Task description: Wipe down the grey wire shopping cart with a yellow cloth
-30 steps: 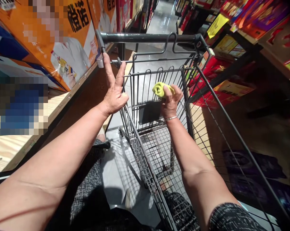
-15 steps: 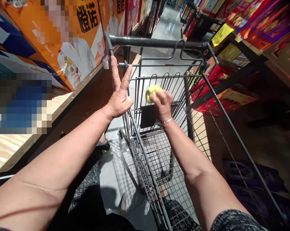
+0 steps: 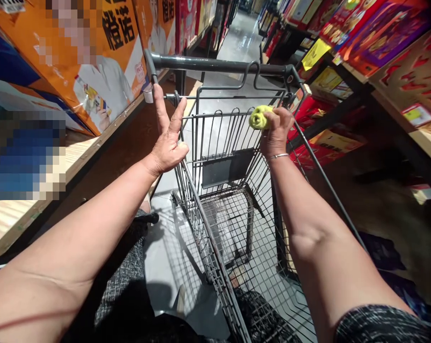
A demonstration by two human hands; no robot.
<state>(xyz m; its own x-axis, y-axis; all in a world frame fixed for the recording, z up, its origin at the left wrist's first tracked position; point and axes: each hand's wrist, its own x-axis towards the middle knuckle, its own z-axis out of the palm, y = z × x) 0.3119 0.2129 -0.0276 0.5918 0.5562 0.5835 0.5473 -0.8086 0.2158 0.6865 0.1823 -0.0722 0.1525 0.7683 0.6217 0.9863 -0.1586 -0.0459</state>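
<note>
A dark wire shopping cart (image 3: pixel 215 228) stands in front of me, its handle bar (image 3: pixel 215 64) at the far end. My left hand (image 3: pixel 167 143) rests on the cart's left rim, two fingers stretched up, thumb and other fingers curled against the wire. My right hand (image 3: pixel 275 131) is closed round a bunched yellow-green cloth (image 3: pixel 258 117) and presses it against the wires at the cart's upper right corner, just below the handle. A thin bracelet circles that wrist. The folded child-seat flap (image 3: pixel 225 169) hangs inside the basket.
Orange and blue boxes (image 3: pixel 94 71) fill a wooden shelf on the left. Red and purple gift boxes (image 3: pixel 379 43) line dark shelves on the right. A shiny aisle floor (image 3: pixel 240 38) runs ahead beyond the cart. My patterned clothing shows below.
My right hand has carried the cloth from the middle of the cart's back wires up and rightward to the right corner. My left hand has stayed on the left rim.
</note>
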